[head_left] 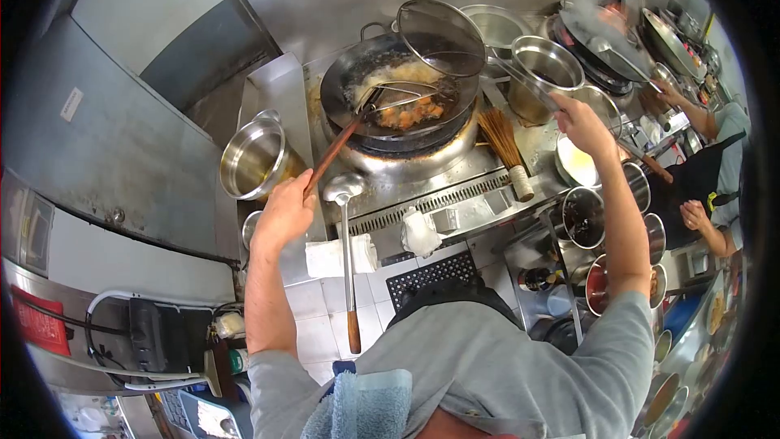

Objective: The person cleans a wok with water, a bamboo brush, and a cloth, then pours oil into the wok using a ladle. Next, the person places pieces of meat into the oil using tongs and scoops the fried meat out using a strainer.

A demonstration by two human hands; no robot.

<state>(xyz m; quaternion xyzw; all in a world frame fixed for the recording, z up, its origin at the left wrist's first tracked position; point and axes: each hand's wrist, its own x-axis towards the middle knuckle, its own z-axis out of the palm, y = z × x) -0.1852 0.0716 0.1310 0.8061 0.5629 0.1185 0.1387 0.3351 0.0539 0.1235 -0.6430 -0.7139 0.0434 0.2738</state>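
Note:
My left hand (284,210) is wrapped round the wooden handle of a wire skimmer (331,150). Its wire head reaches into a large dark wok (333,97), where orange-brown pieces of food (410,115) lie in bubbling, foaming oil. In my right hand (583,123) is the long handle of a round mesh strainer (441,36), tilted above the wok's far right side. A steel ladle (345,219) with a wooden end lies below the wok, close to my left hand. Right of the burner, a bamboo brush (505,146) rests on the steel counter.
A steel pot (256,158) stands left of the wok, another pot (546,65) to its right. Folded white cloths (341,255) lie along the front edge. Several bowls (583,215) sit at my right. A co-worker (723,162) holds a ladle over a steaming wok (601,45).

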